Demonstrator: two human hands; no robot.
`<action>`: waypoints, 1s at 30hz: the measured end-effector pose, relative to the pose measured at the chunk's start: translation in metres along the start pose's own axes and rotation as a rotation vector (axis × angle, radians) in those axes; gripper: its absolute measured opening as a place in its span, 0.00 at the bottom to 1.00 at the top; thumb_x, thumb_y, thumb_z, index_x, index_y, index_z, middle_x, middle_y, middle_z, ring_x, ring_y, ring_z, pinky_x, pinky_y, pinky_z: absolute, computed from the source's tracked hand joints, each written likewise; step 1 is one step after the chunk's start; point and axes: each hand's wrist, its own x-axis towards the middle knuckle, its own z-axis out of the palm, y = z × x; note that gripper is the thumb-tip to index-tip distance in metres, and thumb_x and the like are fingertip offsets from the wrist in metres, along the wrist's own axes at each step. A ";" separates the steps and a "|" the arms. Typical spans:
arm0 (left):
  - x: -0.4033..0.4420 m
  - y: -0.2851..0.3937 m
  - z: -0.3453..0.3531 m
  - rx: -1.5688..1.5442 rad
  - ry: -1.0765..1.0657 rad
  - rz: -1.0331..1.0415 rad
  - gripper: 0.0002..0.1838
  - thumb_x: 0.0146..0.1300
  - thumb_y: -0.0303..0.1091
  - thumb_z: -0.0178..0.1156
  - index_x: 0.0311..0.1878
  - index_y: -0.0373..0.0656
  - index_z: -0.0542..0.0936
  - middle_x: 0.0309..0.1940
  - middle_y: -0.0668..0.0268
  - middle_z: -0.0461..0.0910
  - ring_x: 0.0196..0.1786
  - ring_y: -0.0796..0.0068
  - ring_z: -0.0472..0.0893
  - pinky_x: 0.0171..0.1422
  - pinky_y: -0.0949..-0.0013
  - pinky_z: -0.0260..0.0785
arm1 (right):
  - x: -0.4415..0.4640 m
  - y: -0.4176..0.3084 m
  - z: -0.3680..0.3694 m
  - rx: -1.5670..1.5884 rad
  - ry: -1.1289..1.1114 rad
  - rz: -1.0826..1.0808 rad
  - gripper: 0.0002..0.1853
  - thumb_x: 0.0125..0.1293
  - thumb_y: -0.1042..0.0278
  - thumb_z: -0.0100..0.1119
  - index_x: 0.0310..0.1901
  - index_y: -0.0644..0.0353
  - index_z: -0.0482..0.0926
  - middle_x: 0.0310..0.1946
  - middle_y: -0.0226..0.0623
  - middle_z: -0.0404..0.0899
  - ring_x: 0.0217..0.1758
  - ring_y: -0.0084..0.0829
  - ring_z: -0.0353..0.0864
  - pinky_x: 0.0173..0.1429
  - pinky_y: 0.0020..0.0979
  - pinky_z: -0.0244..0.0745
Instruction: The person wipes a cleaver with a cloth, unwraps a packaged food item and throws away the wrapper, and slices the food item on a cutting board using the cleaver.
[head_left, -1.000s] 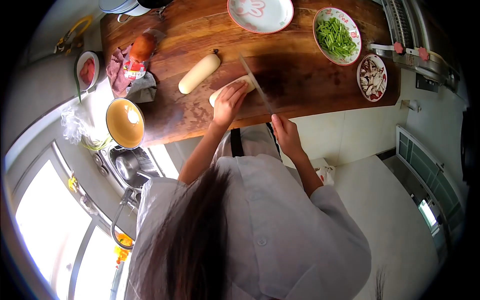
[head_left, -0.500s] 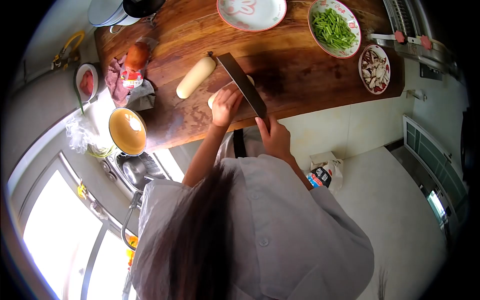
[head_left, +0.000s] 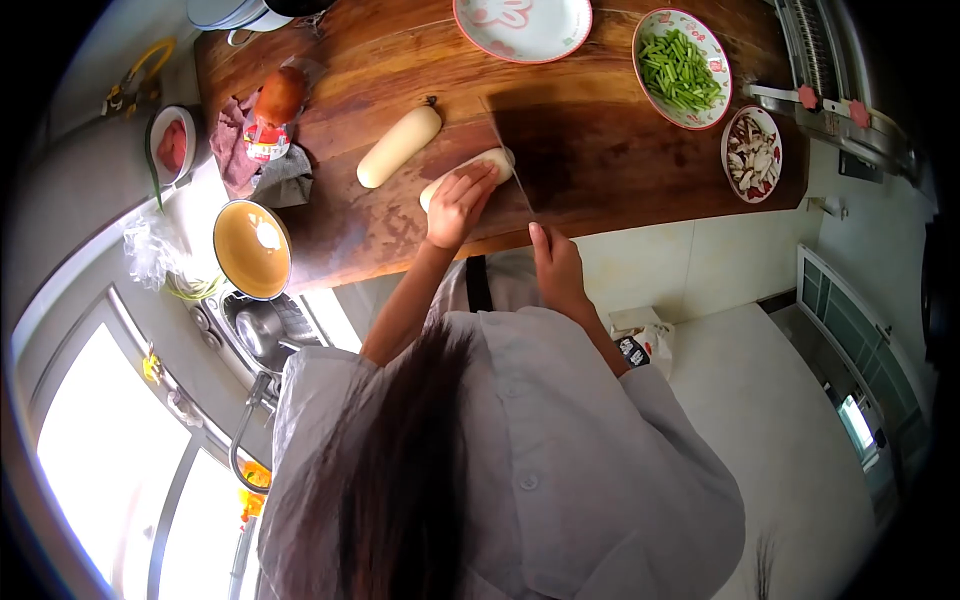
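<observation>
My left hand (head_left: 461,207) is closed over a pale peeled lotus root (head_left: 432,190) on the wooden worktop, its fingers pressing on the top. In my right hand (head_left: 560,268) is the handle of a cleaver (head_left: 513,158). The blade shows nearly edge-on, standing upright at the root's right end, by my left fingertips. Whether the edge has gone into the root I cannot tell. A second peeled lotus root (head_left: 399,147), with a dark tip, lies farther back to the left.
At the back stand a rabbit-patterned plate (head_left: 548,48), a dish of cut green stems (head_left: 722,72) and a bowl of sliced mushrooms (head_left: 731,170). A yellow-lined bowl (head_left: 250,272) sits at the worktop's left corner, near a cloth (head_left: 232,150) and a bagged brown item (head_left: 281,97).
The cleaver has turned from showing its broad side to nearly edge-on and come down at the root's right end. My left hand stays on the root. The whole view has shifted slightly.
</observation>
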 end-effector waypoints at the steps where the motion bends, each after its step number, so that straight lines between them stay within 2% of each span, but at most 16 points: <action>1: -0.001 0.000 0.001 0.001 -0.003 -0.003 0.14 0.46 0.23 0.64 0.40 0.42 0.81 0.40 0.67 0.80 0.44 0.69 0.79 0.46 0.71 0.72 | 0.005 0.004 0.004 0.062 0.037 -0.059 0.24 0.68 0.50 0.43 0.25 0.65 0.72 0.15 0.43 0.72 0.18 0.42 0.72 0.26 0.38 0.65; 2: -0.002 0.000 0.003 -0.001 -0.003 -0.007 0.14 0.46 0.23 0.64 0.40 0.42 0.81 0.40 0.67 0.80 0.45 0.68 0.78 0.47 0.70 0.72 | 0.012 0.007 0.005 0.058 0.034 -0.063 0.24 0.68 0.50 0.43 0.25 0.65 0.72 0.15 0.43 0.72 0.18 0.42 0.72 0.26 0.38 0.65; 4: 0.000 0.001 0.002 -0.018 0.002 -0.005 0.14 0.46 0.23 0.64 0.40 0.41 0.80 0.40 0.66 0.79 0.45 0.67 0.78 0.47 0.69 0.72 | 0.020 0.001 0.002 0.453 -0.039 -0.021 0.23 0.70 0.53 0.42 0.22 0.62 0.67 0.11 0.30 0.63 0.13 0.24 0.62 0.21 0.28 0.57; 5: 0.000 0.001 0.000 -0.030 0.003 0.006 0.15 0.46 0.23 0.64 0.40 0.41 0.80 0.41 0.66 0.79 0.45 0.66 0.78 0.48 0.68 0.72 | 0.023 -0.003 -0.001 0.598 -0.074 0.049 0.22 0.71 0.56 0.40 0.19 0.59 0.63 0.12 0.22 0.55 0.16 0.13 0.54 0.20 0.22 0.51; 8: 0.000 0.000 -0.001 -0.059 0.000 -0.013 0.16 0.46 0.23 0.64 0.41 0.40 0.80 0.42 0.65 0.78 0.46 0.65 0.78 0.48 0.67 0.71 | 0.023 -0.004 -0.008 0.576 -0.067 -0.043 0.22 0.72 0.53 0.36 0.20 0.55 0.61 0.12 0.22 0.55 0.13 0.12 0.54 0.15 0.19 0.48; 13: 0.002 0.006 -0.007 -0.132 -0.005 -0.093 0.16 0.46 0.21 0.63 0.42 0.39 0.78 0.42 0.62 0.77 0.46 0.62 0.77 0.49 0.65 0.71 | 0.006 -0.006 -0.020 0.455 -0.077 -0.054 0.22 0.71 0.54 0.37 0.20 0.56 0.63 0.13 0.22 0.57 0.14 0.12 0.54 0.16 0.19 0.49; 16: 0.001 0.006 -0.006 -0.143 0.015 -0.113 0.16 0.46 0.20 0.62 0.42 0.38 0.78 0.42 0.61 0.77 0.45 0.61 0.77 0.49 0.65 0.71 | 0.004 -0.006 -0.020 0.417 -0.085 0.003 0.21 0.69 0.56 0.43 0.21 0.60 0.66 0.12 0.26 0.59 0.16 0.17 0.57 0.20 0.26 0.53; 18: 0.003 0.007 -0.007 -0.135 0.027 -0.108 0.14 0.47 0.20 0.62 0.41 0.38 0.77 0.40 0.61 0.77 0.42 0.61 0.77 0.46 0.66 0.71 | 0.005 -0.003 -0.016 0.238 -0.036 -0.071 0.21 0.67 0.53 0.46 0.24 0.62 0.69 0.12 0.33 0.65 0.14 0.27 0.64 0.21 0.30 0.57; 19: 0.003 0.008 -0.008 -0.136 0.025 -0.107 0.14 0.47 0.20 0.62 0.41 0.38 0.77 0.40 0.61 0.77 0.42 0.61 0.77 0.46 0.66 0.71 | 0.004 -0.008 -0.018 0.240 -0.035 -0.069 0.21 0.67 0.53 0.46 0.24 0.62 0.69 0.12 0.33 0.65 0.14 0.27 0.64 0.21 0.30 0.57; 21: 0.006 0.010 -0.016 -0.132 0.040 -0.187 0.11 0.48 0.20 0.62 0.37 0.38 0.77 0.36 0.61 0.77 0.38 0.61 0.77 0.40 0.67 0.70 | 0.000 -0.021 -0.022 -0.068 0.056 -0.121 0.20 0.64 0.50 0.51 0.26 0.61 0.71 0.14 0.39 0.71 0.17 0.39 0.71 0.23 0.34 0.63; 22: 0.011 0.012 -0.019 -0.130 0.037 -0.183 0.11 0.48 0.20 0.62 0.37 0.38 0.77 0.36 0.61 0.77 0.38 0.61 0.77 0.40 0.67 0.70 | -0.001 -0.019 -0.023 -0.064 0.059 -0.120 0.20 0.64 0.50 0.51 0.26 0.61 0.71 0.14 0.39 0.71 0.17 0.39 0.71 0.23 0.34 0.63; 24: 0.026 0.017 -0.029 -0.159 0.277 -0.264 0.09 0.48 0.20 0.61 0.35 0.40 0.76 0.33 0.62 0.76 0.35 0.63 0.75 0.38 0.66 0.68 | -0.001 -0.016 -0.023 -0.187 0.075 -0.162 0.20 0.61 0.49 0.54 0.27 0.60 0.72 0.15 0.41 0.74 0.19 0.44 0.75 0.24 0.36 0.66; 26: 0.059 0.029 -0.047 -0.179 0.285 -0.265 0.10 0.46 0.22 0.63 0.34 0.43 0.76 0.32 0.66 0.76 0.34 0.65 0.75 0.40 0.66 0.67 | -0.001 -0.015 -0.024 -0.217 0.080 -0.188 0.19 0.60 0.49 0.56 0.27 0.60 0.72 0.15 0.41 0.74 0.19 0.44 0.75 0.24 0.36 0.67; 28: 0.093 0.031 -0.055 -0.017 -0.170 0.084 0.10 0.46 0.25 0.63 0.35 0.43 0.79 0.34 0.66 0.77 0.36 0.66 0.76 0.44 0.66 0.68 | -0.002 -0.016 -0.025 -0.250 0.087 -0.214 0.19 0.59 0.49 0.57 0.27 0.60 0.72 0.15 0.40 0.75 0.18 0.44 0.75 0.23 0.36 0.68; 29: 0.096 0.026 -0.048 -0.016 -0.171 0.088 0.10 0.46 0.25 0.63 0.35 0.43 0.79 0.34 0.66 0.77 0.36 0.66 0.76 0.44 0.66 0.68 | -0.003 -0.018 -0.026 -0.245 0.095 -0.249 0.19 0.58 0.49 0.57 0.27 0.60 0.71 0.15 0.40 0.75 0.18 0.43 0.75 0.23 0.35 0.68; 30: 0.097 0.019 -0.037 0.036 -0.326 0.128 0.10 0.46 0.28 0.63 0.36 0.45 0.80 0.34 0.68 0.77 0.37 0.66 0.77 0.46 0.65 0.68 | -0.004 -0.019 -0.027 -0.241 0.103 -0.286 0.20 0.57 0.48 0.58 0.27 0.60 0.71 0.15 0.40 0.75 0.18 0.43 0.75 0.23 0.35 0.68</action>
